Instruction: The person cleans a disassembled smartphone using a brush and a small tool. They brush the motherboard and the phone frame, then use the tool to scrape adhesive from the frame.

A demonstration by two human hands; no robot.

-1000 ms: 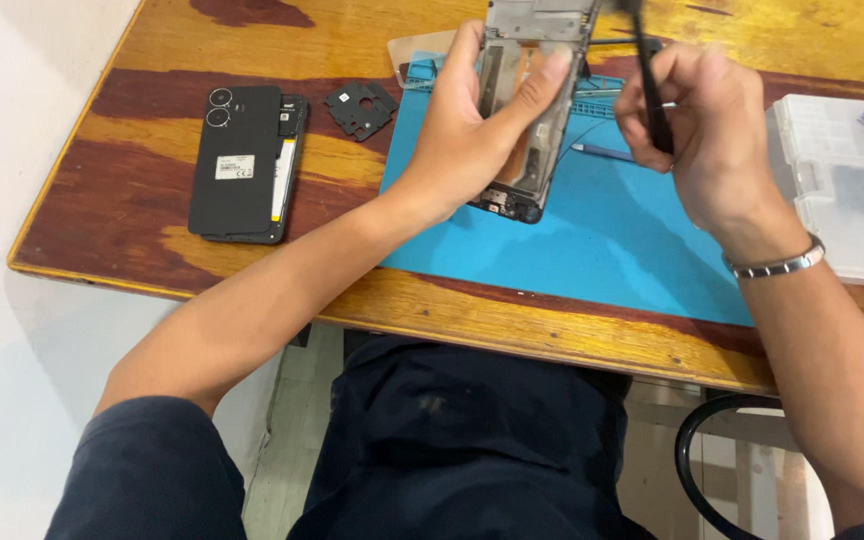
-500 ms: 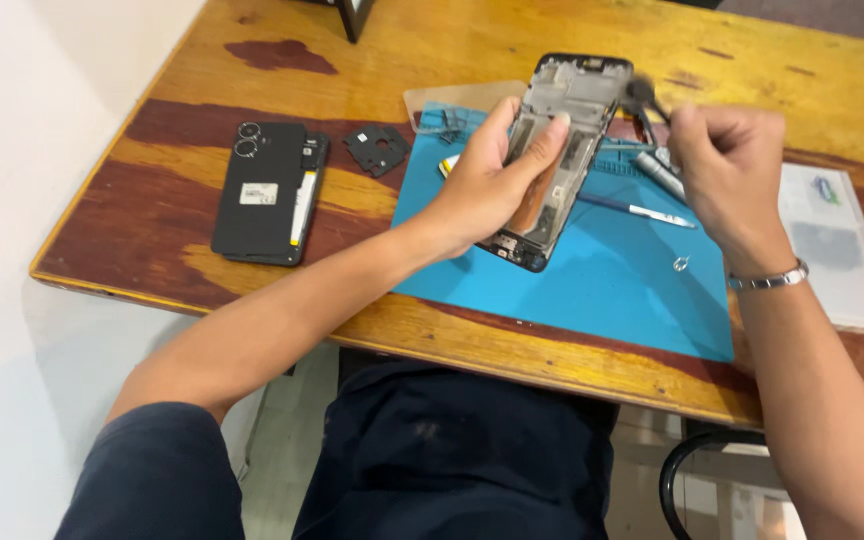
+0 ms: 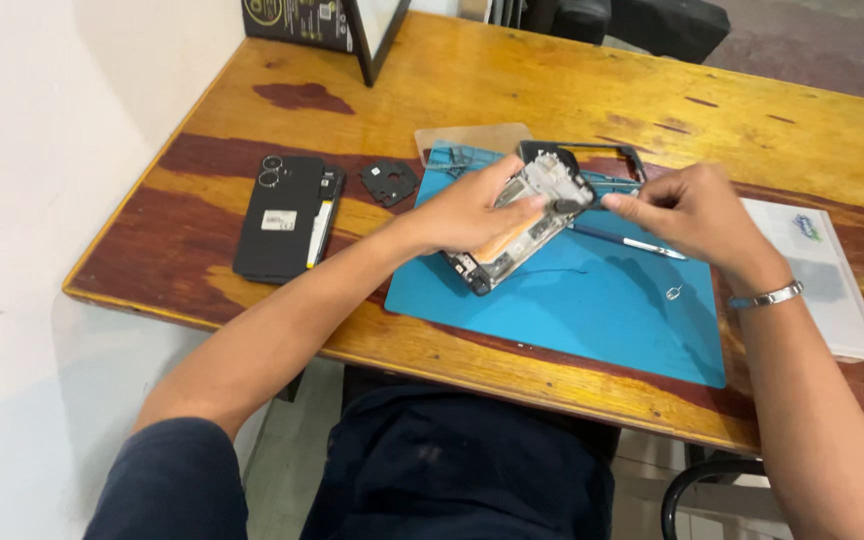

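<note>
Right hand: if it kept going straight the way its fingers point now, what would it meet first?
The right hand points leftward at the top end of the opened phone frame held in the left hand. It would likely meet that frame's upper corner first, with the left fingertips just beyond; depth is hard to judge.

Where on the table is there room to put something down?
The near part of the blue mat, below the opened phone in the left hand, is bare. So is the far wood between the picture frame and the white box. Around the hands, mat's top edge and black back cover, it's crowded.
</note>
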